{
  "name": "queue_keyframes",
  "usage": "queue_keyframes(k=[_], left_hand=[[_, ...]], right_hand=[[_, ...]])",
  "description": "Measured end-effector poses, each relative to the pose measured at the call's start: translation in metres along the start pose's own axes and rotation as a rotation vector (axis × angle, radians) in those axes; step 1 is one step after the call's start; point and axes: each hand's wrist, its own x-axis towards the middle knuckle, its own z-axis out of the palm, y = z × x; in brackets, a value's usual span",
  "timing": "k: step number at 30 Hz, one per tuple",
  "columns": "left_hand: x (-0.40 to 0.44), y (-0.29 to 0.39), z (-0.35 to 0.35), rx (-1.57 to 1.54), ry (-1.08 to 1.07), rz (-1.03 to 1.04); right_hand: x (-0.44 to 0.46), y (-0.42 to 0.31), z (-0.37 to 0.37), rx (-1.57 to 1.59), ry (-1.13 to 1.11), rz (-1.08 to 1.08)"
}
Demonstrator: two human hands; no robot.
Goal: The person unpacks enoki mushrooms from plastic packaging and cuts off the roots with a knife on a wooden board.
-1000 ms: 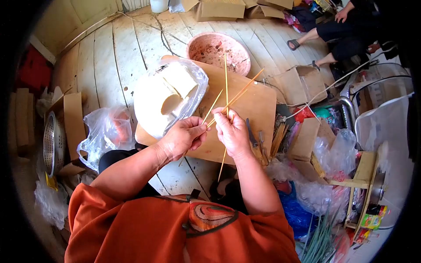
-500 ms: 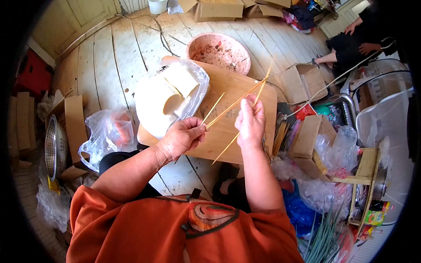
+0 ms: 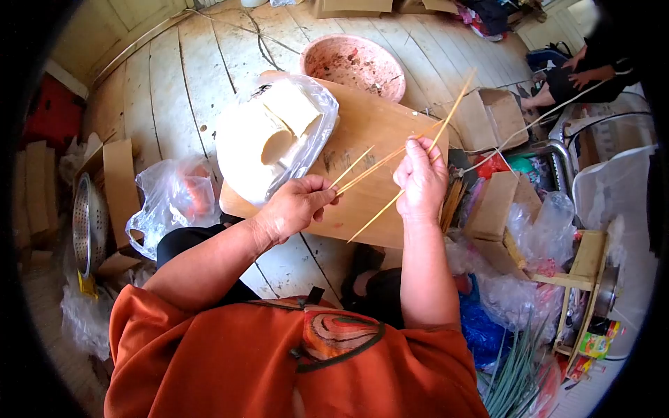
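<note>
My left hand (image 3: 296,206) is closed, pinching several thin bamboo skewers (image 3: 371,168) that fan out to the right over a wooden board (image 3: 401,132). In my right hand (image 3: 422,182), also closed, a longer bamboo skewer (image 3: 456,106) slants from upper right to lower left. Its line crosses the tips of the others near my right fingers. On the board's left part, beyond my left hand, pale off-white food pieces (image 3: 296,111) lie on clear plastic (image 3: 323,132); their kind is unclear.
Behind the board stands a pink basin (image 3: 354,68) with scraps inside. A clear plastic bag (image 3: 174,202) and metal colander (image 3: 90,223) are at left. Cardboard boxes (image 3: 491,115), a skewer bundle (image 3: 453,202) and green leaves (image 3: 519,376) lie at right. Another person (image 3: 592,73) sits at upper right.
The view has shifted slightly. Both hands still hold their skewers; the right hand's skewer has moved a little up and to the right in the picture.
</note>
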Motion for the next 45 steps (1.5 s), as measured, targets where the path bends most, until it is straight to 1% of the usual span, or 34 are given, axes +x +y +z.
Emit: queue_keyframes(k=[1,5,6,8,10,12,14,16,17,19,24,26,28,32,34,36,37,39,40,42,45], left_hand=[[0.001,0.0,-0.001,0.011,0.037,-0.007],[0.004,-0.005,-0.006,-0.025,0.059,-0.034],[0.004,-0.004,-0.004,-0.042,0.079,-0.005],[0.003,-0.003,-0.003,-0.059,0.101,0.024],[0.003,-0.003,-0.002,-0.052,0.064,0.045],[0.003,-0.002,0.002,-0.034,0.08,0.036],[0.002,0.0,0.003,-0.017,0.099,0.028],[0.003,0.004,0.003,0.075,-0.044,-0.054],[0.002,0.008,0.003,0.075,-0.045,-0.054],[-0.001,0.012,0.003,0.139,-0.021,-0.158],[0.001,0.009,0.005,0.078,-0.093,-0.113],[0.0,0.009,0.005,0.053,-0.124,-0.106],[-0.001,0.009,0.002,-0.072,-0.244,-0.092],[-0.002,0.012,0.007,-0.084,-0.208,-0.103],[0.005,0.006,0.007,-0.104,-0.179,-0.055],[0.007,0.005,0.005,-0.105,-0.157,-0.035],[0.008,0.006,0.004,-0.107,-0.137,-0.021],[0.005,0.01,0.004,-0.138,-0.123,-0.05],[0.004,0.011,0.005,-0.164,-0.106,-0.076],[0.005,0.01,0.002,-0.119,-0.13,-0.078],[0.001,0.013,0.001,-0.07,-0.135,-0.07]], right_hand=[[0.002,-0.001,-0.002,-0.005,0.019,-0.008],[0.009,-0.003,-0.014,0.039,0.029,-0.058],[0.008,-0.002,-0.014,0.04,0.027,-0.053],[0.005,-0.002,-0.014,0.0,-0.007,-0.018],[-0.003,-0.002,-0.005,-0.056,-0.042,0.026],[-0.005,0.007,-0.004,-0.043,-0.085,0.074],[-0.006,0.008,-0.002,-0.049,-0.071,0.091],[-0.005,0.009,-0.006,-0.107,-0.074,0.051],[-0.004,0.009,-0.007,-0.118,-0.066,0.05],[-0.005,0.008,-0.007,-0.13,-0.061,0.059],[-0.005,0.01,-0.008,-0.194,-0.054,0.047],[-0.005,0.013,-0.009,-0.27,-0.064,0.038],[-0.006,0.016,-0.009,-0.294,-0.075,0.05],[-0.008,0.033,-0.005,-0.307,-0.118,0.05],[-0.009,0.03,0.001,-0.304,-0.112,0.065],[-0.009,0.024,0.002,-0.225,-0.127,0.178],[-0.009,0.02,0.004,-0.229,-0.126,0.175],[-0.01,0.014,0.003,-0.234,-0.134,0.271],[-0.009,0.014,0.0,-0.244,-0.129,0.272],[-0.008,0.018,-0.001,-0.279,-0.209,0.286],[-0.013,0.016,0.004,-0.254,-0.171,0.313]])
